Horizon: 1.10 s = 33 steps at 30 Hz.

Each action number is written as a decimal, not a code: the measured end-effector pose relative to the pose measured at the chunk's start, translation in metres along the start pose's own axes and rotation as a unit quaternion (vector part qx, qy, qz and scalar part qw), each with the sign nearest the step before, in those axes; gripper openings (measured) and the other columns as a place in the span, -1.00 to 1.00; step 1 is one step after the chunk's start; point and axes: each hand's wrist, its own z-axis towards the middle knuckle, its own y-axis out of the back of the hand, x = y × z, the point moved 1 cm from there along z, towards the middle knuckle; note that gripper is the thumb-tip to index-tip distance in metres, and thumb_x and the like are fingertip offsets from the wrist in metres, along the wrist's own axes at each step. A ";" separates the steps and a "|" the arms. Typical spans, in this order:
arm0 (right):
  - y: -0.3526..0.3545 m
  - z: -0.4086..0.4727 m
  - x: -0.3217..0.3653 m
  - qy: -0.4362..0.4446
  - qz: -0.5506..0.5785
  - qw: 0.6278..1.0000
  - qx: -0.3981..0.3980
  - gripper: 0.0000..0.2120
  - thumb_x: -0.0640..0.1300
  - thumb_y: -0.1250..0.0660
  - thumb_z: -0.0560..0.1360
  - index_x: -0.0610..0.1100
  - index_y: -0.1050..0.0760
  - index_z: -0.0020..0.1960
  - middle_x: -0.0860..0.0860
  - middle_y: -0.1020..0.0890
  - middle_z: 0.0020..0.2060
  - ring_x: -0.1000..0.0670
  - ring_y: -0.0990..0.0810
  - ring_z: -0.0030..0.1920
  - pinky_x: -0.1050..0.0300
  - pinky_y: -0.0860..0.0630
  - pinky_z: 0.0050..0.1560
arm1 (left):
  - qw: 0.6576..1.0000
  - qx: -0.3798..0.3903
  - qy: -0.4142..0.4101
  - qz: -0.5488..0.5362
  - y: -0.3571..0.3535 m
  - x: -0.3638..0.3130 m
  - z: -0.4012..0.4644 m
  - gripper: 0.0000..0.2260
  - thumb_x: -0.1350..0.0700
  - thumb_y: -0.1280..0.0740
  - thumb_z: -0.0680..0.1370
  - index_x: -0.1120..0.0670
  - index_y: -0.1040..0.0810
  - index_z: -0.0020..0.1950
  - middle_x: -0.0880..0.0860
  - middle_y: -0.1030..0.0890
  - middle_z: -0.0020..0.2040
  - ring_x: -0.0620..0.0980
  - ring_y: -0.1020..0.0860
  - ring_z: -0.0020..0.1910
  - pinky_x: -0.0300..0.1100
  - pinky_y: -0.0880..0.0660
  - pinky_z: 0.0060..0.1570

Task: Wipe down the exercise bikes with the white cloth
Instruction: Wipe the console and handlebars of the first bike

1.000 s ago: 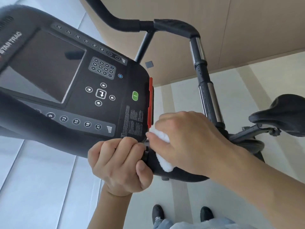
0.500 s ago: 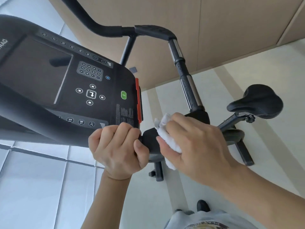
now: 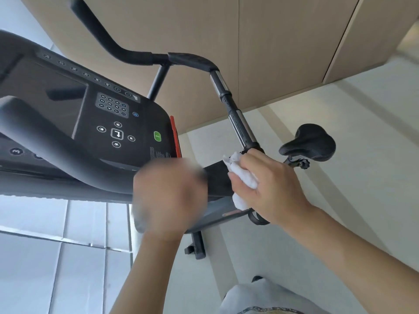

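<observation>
The right hand (image 3: 272,186) is holding the white cloth (image 3: 241,177) against the black handlebar (image 3: 217,177) of the exercise bike (image 3: 113,123), just below the place where the shiny metal grip (image 3: 239,123) is ending. The fingers (image 3: 249,162) are curling around the cloth and pressing together, and the thumb is lying across the cloth from the near side, so the cloth is pinched between thumb and fingers. One corner of the cloth is sticking out at the far side of the hand, and another part is hanging out below the palm.

The left hand (image 3: 169,196) is showing very blurred in front of the handlebar, near the right edge of the console (image 3: 127,123). I cannot tell if its fingers are closed or spread, or if it is touching the bar.

The console is standing at the left, with a dark screen (image 3: 43,103), a keypad (image 3: 112,104), a green button (image 3: 157,136) and an orange strip (image 3: 175,137) at its right edge. The black saddle (image 3: 310,141) is standing to the right, farther away, over the pale floor (image 3: 340,123)
</observation>
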 end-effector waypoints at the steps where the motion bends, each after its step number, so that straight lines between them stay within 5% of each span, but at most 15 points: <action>1: 0.000 0.001 -0.001 0.010 0.008 1.000 -0.005 -0.77 -0.07 -0.41 0.59 -0.07 -0.45 -0.18 0.18 -0.33 -0.28 0.01 -0.36 -0.36 0.24 -0.28 -0.38 | 1.000 -0.007 -0.001 0.010 0.001 -0.002 0.003 -0.85 0.15 -0.29 0.39 0.16 -0.61 -0.33 0.08 -0.51 -0.36 0.02 -0.29 -0.25 -0.01 -0.24 -0.10; 4: 0.002 0.013 -0.013 0.034 0.042 0.999 -0.007 -0.67 -0.05 -0.35 0.60 0.16 -0.21 -0.17 0.26 -0.29 -0.35 0.01 -0.27 -0.36 0.30 -0.21 -0.36 | 1.000 0.006 0.010 0.016 0.011 -0.012 0.009 -0.86 0.21 -0.35 0.31 0.10 -0.52 -0.46 0.08 -0.49 -0.48 0.00 -0.31 -0.41 -0.07 -0.30 -0.20; 11: -0.003 0.042 -0.052 -0.021 0.040 0.999 0.019 -0.66 0.02 -0.32 0.61 -0.12 -0.35 -0.26 0.11 -0.37 -0.40 -0.02 -0.40 -0.40 0.06 -0.37 -0.41 | 0.998 -0.007 0.054 0.018 0.006 -0.013 0.007 -0.65 0.11 -0.26 0.60 0.02 -0.43 -0.41 -0.06 -0.36 -0.45 0.05 -0.34 -0.39 -0.08 -0.25 -0.01; 16: 0.002 0.030 -0.040 0.033 0.072 0.996 0.036 -0.52 -0.14 -0.47 0.58 0.19 -0.17 -0.16 0.27 -0.31 -0.36 0.17 -0.31 -0.38 0.33 -0.17 -0.32 | 0.992 0.118 0.048 0.015 -0.012 -0.036 0.020 -0.69 0.05 -0.20 0.56 0.01 -0.50 -0.38 -0.05 -0.40 -0.49 0.05 -0.34 -0.50 -0.07 -0.31 -0.32; 20: 0.006 0.035 -0.053 0.100 0.128 0.984 0.079 -0.68 -0.09 -0.42 0.59 0.03 -0.31 -0.21 0.20 -0.26 -0.33 0.09 -0.28 -0.40 0.27 -0.25 -0.37 | 0.976 0.181 0.110 0.053 -0.023 -0.048 0.036 -0.72 -0.02 -0.26 0.51 0.00 -0.45 -0.39 -0.04 -0.37 -0.55 0.00 -0.32 -0.59 -0.27 -0.17 -0.55; 24: -0.010 0.087 -0.092 0.101 0.105 0.982 0.120 -0.68 -0.04 -0.41 0.59 -0.16 -0.46 -0.27 0.07 -0.37 -0.35 -0.02 -0.35 -0.39 0.08 -0.36 -0.41 | 0.973 0.146 0.174 0.035 -0.022 -0.055 0.043 -0.69 -0.05 -0.28 0.50 0.02 -0.41 -0.42 -0.04 -0.35 -0.57 0.01 -0.36 -0.60 -0.28 -0.27 -0.54; 28: -0.016 0.109 -0.102 0.134 0.123 0.972 0.147 -0.72 -0.03 -0.44 0.57 -0.09 -0.50 -0.27 0.15 -0.33 -0.31 0.06 -0.27 -0.35 0.35 -0.19 -0.29 | 0.971 0.119 0.205 0.035 -0.019 -0.058 0.045 -0.69 -0.03 -0.29 0.49 0.03 -0.39 -0.43 -0.05 -0.34 -0.56 -0.02 -0.36 -0.56 -0.29 -0.21 -0.52; 33: -0.016 0.100 -0.103 0.199 0.178 0.950 0.163 -0.70 -0.07 -0.45 0.58 -0.11 -0.50 -0.29 0.13 -0.27 -0.31 0.06 -0.25 -0.37 0.23 -0.25 -0.36 | 0.961 0.112 0.246 0.051 -0.021 -0.062 0.046 -0.73 -0.04 -0.29 0.51 0.00 -0.48 -0.37 -0.09 -0.47 -0.50 -0.07 -0.46 -0.49 -0.28 -0.33 -0.47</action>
